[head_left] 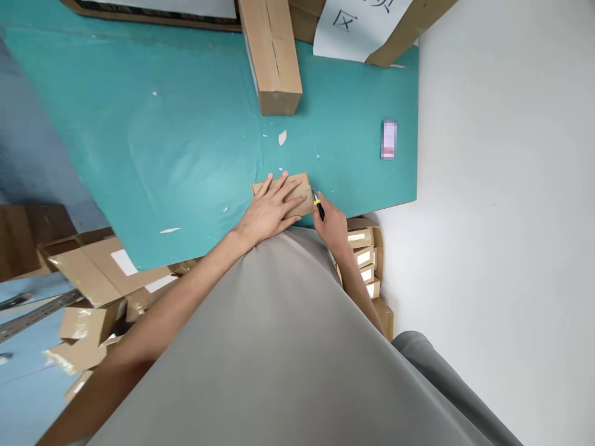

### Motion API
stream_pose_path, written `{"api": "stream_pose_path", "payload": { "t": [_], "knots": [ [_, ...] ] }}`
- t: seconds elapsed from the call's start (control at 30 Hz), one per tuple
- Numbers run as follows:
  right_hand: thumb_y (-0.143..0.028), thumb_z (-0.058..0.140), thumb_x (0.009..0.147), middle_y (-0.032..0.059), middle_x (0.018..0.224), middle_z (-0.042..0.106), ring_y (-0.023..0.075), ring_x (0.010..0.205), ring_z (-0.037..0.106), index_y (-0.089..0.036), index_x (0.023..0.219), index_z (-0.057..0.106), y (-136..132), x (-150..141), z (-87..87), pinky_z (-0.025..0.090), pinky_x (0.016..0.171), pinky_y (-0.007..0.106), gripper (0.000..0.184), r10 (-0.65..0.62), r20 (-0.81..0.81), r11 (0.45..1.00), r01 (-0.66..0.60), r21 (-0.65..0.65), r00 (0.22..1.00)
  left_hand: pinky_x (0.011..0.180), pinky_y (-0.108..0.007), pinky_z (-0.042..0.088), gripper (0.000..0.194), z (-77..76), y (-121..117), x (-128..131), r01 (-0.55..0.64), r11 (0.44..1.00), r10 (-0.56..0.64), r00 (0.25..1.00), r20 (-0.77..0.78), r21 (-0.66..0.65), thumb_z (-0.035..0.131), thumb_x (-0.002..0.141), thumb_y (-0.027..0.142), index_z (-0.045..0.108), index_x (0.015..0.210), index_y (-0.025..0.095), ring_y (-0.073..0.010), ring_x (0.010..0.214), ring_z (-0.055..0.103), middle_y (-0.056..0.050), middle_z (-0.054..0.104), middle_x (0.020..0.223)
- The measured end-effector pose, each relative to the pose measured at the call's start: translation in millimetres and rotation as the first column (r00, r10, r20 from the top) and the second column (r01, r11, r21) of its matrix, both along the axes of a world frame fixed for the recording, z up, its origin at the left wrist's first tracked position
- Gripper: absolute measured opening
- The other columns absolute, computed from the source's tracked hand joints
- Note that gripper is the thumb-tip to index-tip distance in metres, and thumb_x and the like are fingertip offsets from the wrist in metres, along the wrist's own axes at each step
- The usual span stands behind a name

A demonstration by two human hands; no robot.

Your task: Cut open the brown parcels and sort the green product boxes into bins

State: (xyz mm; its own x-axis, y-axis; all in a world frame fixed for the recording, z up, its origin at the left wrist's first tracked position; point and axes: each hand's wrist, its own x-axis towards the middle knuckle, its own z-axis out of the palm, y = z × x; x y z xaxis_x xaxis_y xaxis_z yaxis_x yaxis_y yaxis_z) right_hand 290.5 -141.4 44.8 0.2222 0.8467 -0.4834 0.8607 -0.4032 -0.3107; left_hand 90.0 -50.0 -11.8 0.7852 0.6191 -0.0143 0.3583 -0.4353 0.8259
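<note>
A small brown cardboard box (303, 183) lies on the teal table (186, 136) close to my body. My left hand (269, 210) rests flat across its top with the fingers spread. In my right hand (332, 223) is a utility knife (318, 205) with a black and yellow handle, gripped in closed fingers. The knife's tip is at the right end of the box; whether the blade touches the cardboard I cannot tell.
A long cardboard box (274, 56) stands at the back, beside a paper sign (357, 31). A phone-like object (389, 140), blurred, lies at right near the white wall (502, 155). Paper scraps dot the table. Opened cartons (106, 266) pile at lower left; small boxes (365, 257) fill a carton below right.
</note>
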Motion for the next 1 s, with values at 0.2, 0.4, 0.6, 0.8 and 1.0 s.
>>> {"api": "stream_pose_path", "payload": {
  "t": [0.2, 0.4, 0.6, 0.8, 1.0],
  "knots": [
    [-0.028, 0.035, 0.118, 0.0200, 0.164, 0.070, 0.0336, 0.141, 0.073, -0.013, 0.179, 0.045, 9, -8, 9.6, 0.058, 0.115, 0.045, 0.064, 0.011, 0.064, 0.996, -0.006, -0.084, 0.998, 0.142, -0.085, 0.013, 0.061, 0.8, 1, 1, -0.007, 1.000, 0.007, 1.000, 0.012, -0.003, 0.077, 0.099, 0.041, 0.072, 0.161, 0.037, -0.0496, 0.177, 0.030, -0.010, 0.057, 0.177],
    [-0.032, 0.032, 0.120, 0.0189, 0.147, 0.081, 0.0372, 0.133, 0.078, -0.015, 0.182, 0.041, 20, -17, 21.1, 0.059, 0.114, 0.050, 0.065, 0.008, 0.135, 0.982, 0.018, -0.188, 0.991, 0.142, -0.085, 0.012, 0.064, -2.7, 0, 3, -0.030, 0.999, 0.032, 0.998, 0.060, -0.038, 0.082, 0.096, 0.043, 0.073, 0.159, 0.041, -0.0501, 0.176, 0.030, -0.007, 0.059, 0.175],
    [-0.031, 0.031, 0.120, 0.0216, 0.143, 0.081, 0.0395, 0.132, 0.078, -0.012, 0.180, 0.044, 32, -29, 26.2, 0.059, 0.113, 0.053, 0.065, -0.058, 0.176, 0.973, 0.095, -0.210, 0.983, 0.143, -0.082, 0.012, 0.063, -7.1, -1, 4, -0.045, 0.998, 0.047, 0.997, 0.064, -0.039, 0.081, 0.095, 0.036, 0.074, 0.157, 0.040, -0.0485, 0.177, 0.030, -0.006, 0.057, 0.177],
    [-0.031, 0.036, 0.120, 0.0206, 0.141, 0.082, 0.0395, 0.130, 0.078, -0.015, 0.179, 0.046, 26, -34, 39.6, 0.060, 0.111, 0.052, 0.062, -0.074, 0.174, 0.961, 0.117, -0.250, 0.982, 0.143, -0.082, 0.011, 0.058, -7.8, -1, 3, -0.063, 0.997, 0.065, 0.996, 0.058, -0.041, 0.083, 0.092, 0.038, 0.079, 0.150, 0.041, -0.0485, 0.177, 0.031, -0.005, 0.057, 0.177],
    [-0.032, 0.038, 0.121, 0.0194, 0.137, 0.084, 0.0380, 0.127, 0.080, -0.017, 0.177, 0.049, 7, -40, 47.0, 0.062, 0.107, 0.049, 0.059, -0.076, 0.198, 0.949, 0.132, -0.288, 0.977, 0.143, -0.083, 0.013, 0.055, -10.5, -1, 2, -0.069, 0.998, 0.069, 0.997, 0.041, -0.011, 0.084, 0.091, 0.036, 0.081, 0.147, 0.041, -0.0488, 0.175, 0.033, -0.003, 0.057, 0.177]
  ]
}}
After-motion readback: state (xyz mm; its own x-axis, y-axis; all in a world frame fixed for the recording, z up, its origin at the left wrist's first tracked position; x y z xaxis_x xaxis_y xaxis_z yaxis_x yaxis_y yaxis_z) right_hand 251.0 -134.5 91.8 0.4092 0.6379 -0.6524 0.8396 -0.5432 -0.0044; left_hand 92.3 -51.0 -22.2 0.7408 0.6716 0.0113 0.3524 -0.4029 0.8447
